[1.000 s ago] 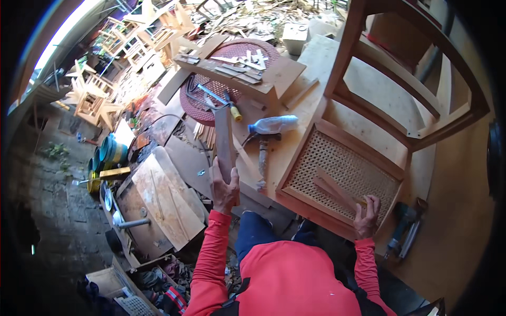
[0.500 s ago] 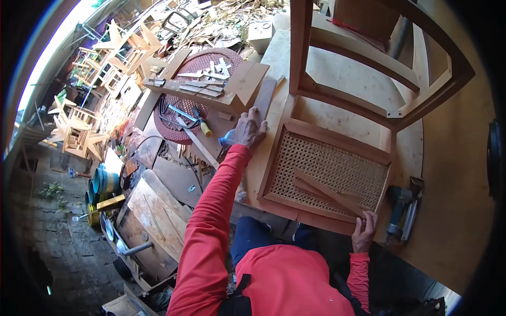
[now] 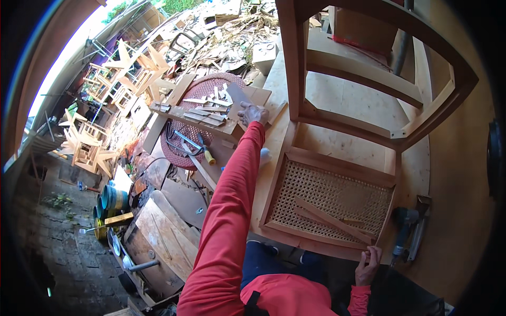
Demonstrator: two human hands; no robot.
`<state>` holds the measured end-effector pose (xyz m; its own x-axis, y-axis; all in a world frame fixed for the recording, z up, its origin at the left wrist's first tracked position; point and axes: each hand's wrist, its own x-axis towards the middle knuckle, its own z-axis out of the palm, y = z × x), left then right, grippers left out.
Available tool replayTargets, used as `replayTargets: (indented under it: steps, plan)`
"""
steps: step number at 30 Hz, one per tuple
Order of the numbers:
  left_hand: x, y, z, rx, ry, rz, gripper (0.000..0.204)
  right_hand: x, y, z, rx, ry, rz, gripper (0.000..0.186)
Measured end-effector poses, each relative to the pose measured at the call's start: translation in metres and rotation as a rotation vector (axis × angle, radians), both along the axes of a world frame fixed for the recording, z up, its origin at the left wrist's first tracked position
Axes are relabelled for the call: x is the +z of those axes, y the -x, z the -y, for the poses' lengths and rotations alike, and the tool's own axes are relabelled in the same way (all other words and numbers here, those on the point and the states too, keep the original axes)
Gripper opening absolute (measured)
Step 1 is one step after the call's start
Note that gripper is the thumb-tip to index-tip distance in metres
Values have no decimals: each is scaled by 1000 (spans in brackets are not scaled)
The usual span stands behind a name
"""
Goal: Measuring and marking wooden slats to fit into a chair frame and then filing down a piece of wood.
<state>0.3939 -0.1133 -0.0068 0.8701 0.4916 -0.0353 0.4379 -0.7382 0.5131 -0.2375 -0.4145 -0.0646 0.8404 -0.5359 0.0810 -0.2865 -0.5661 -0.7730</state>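
Observation:
My left hand reaches out to the left. Its fingers are closed on a flat grey-brown piece, held over a wooden box-like piece. My right hand rests by the near right corner of a chair seat, its fingers loosely apart with nothing visible in them. On the woven cane seat lie thin wooden strips, one end close to my right fingers. The wooden chair frame rises beyond the seat. A pale blue object shows partly behind my left sleeve.
Right of the seat lie a power drill and a metal tool. On a red woven round top are a hacksaw, a yellow-handled tool and light wood offcuts. Stacked chairs stand far left.
My left hand has moved away and left, lifting the flat piece off the table. My right hand has come off the strips toward me. The view has shifted slightly.

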Motion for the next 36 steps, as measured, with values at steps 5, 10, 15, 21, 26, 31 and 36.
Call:
replayTargets:
  steps: [5,10,15,21,26,31,36]
  plan:
    - [-3,-47,-19,204,-128,-51,99,4,17,4,-39,0,-53,18]
    - [35,-36,-30,-88,-354,12,63,21,13,10,-102,59,-60,23]
    - [64,105,-29,-663,211,558,38,28,-18,10,40,179,42,37]
    - [33,301,-25,-1124,-13,417,25,20,-61,-14,166,133,125,46]
    - [9,363,-28,-1037,103,319,21,4,-86,-26,240,294,152,48]
    - [-20,386,-19,-1212,-1,321,25,-10,-101,-9,288,322,172,37]
    - [-35,395,6,-1280,-52,359,30,5,-106,20,203,275,228,32]
